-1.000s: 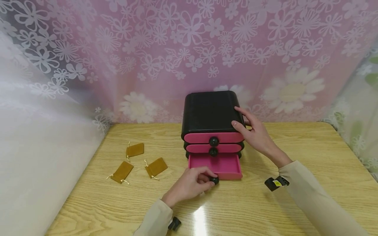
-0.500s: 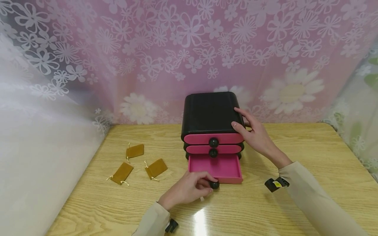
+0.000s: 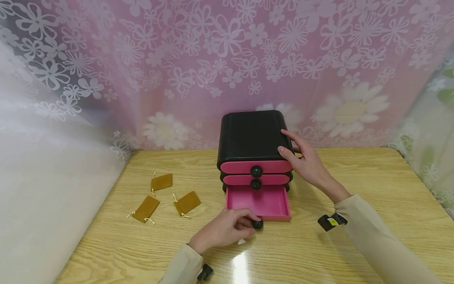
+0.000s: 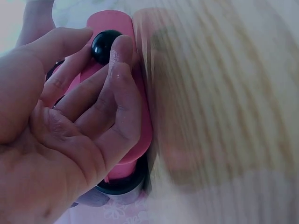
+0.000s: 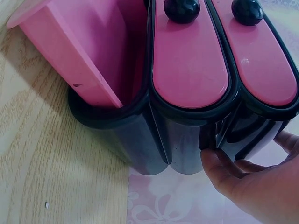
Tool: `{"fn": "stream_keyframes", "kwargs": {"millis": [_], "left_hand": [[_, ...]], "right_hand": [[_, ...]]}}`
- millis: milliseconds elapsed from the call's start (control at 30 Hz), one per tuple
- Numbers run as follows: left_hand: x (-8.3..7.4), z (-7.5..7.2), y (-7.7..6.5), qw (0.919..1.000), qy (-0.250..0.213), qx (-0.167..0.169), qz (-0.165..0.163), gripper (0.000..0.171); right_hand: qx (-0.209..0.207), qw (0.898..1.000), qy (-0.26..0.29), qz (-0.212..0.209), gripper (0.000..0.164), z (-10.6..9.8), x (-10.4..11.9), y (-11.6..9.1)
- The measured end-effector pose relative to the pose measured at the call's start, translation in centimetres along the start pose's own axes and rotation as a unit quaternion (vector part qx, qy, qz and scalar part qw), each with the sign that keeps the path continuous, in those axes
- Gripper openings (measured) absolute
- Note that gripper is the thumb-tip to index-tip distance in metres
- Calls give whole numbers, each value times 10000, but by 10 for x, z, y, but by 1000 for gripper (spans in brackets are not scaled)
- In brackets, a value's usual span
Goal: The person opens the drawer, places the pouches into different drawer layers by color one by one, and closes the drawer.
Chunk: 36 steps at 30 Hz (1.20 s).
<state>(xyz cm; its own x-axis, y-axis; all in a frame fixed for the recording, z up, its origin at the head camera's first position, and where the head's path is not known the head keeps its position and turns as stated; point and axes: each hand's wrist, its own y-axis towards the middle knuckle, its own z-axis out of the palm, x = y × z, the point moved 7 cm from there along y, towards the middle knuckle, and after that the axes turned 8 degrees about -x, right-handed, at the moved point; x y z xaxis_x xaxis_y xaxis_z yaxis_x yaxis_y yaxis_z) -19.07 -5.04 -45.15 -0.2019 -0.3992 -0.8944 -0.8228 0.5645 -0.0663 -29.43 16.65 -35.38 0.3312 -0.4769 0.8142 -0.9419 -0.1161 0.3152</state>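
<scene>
A small black cabinet [image 3: 253,134] with pink drawers stands on the table. Its bottom drawer [image 3: 257,199] is pulled out, and the part of its inside that shows holds nothing. At that drawer's front, my left hand [image 3: 225,228] has its index finger and thumb about the round black knob [image 4: 103,46]. My right hand [image 3: 308,161] rests on the cabinet's upper right edge, fingers spread over the top and side. In the right wrist view, the upper two drawers [image 3: 256,166] are closed, each with a black knob [image 5: 182,9].
Three brown drawstring pouches, the back pouch [image 3: 162,182], the front-left pouch [image 3: 146,209] and the pouch nearest the cabinet [image 3: 188,203], lie to the left on the wooden table [image 3: 340,252]. A flowered curtain [image 3: 198,79] hangs behind.
The bottom drawer has come slightly farther out toward me, with my left hand moving along at its knob. My right hand stays on the cabinet, and the pouches have not moved.
</scene>
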Motion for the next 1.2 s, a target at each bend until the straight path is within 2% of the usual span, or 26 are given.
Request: {"fn": "stream_keyframes", "kwargs": {"millis": [267,467,667,833,967,1200], "left_hand": [[-2,-2,-4,9997,-48,225,-64,27],[-1,-4,-6,9986,-264,413,-174,31],[0,-14,-8,9980,-359,522,-45,33],[-3,-29,-10,9976,-285,584,218,36],[-5,-46,-14,9982,-105,516,291,38],[-1,-78,-21,9999,94,-46,50,37]], "right_hand": [[12,10000,-84,1,61,0,0,0],[93,9998,-145,37,62,0,-1,2],[144,9997,-172,70,63,-1,-1,3],[151,9997,-185,72,63,-1,-1,3],[173,9997,-157,101,63,-1,-1,3],[199,9997,-87,100,63,0,-2,3]]}}
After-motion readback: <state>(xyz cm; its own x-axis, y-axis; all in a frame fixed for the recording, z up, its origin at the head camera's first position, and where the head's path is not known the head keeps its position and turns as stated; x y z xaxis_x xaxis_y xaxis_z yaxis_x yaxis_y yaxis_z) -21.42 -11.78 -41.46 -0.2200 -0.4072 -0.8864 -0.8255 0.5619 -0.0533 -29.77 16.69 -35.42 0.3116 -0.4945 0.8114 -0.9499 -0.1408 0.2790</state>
